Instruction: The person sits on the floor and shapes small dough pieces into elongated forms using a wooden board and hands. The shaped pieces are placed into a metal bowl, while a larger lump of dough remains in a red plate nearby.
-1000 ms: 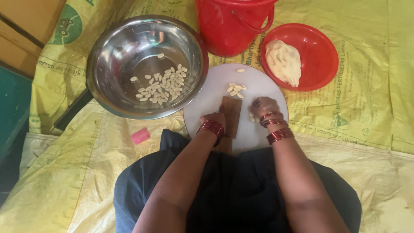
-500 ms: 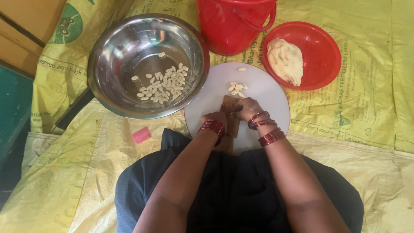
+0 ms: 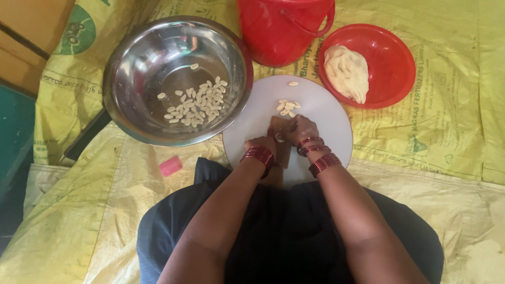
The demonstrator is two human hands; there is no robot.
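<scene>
The floor is covered by flattened yellow sacks (image 3: pixel 447 137), printed with green lettering and small green emblems. A round green emblem (image 3: pixel 76 31) is seen at the upper left, on a sack edge. At the far upper left, what may be a brown cardboard box (image 3: pixel 26 23) is partly shown.

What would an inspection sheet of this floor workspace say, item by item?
Surface: yellow sacking spread flat.
Job's things: round white board with a few dough pieces; small wooden block under the hands.
Clutter: steel bowl holding shaped pieces; red bowl with dough lump; red bucket; pink cap.
Grippers: left hand and right hand together on the block.
Cables: nothing seen.
Surroundings: wooden furniture at top left.
</scene>
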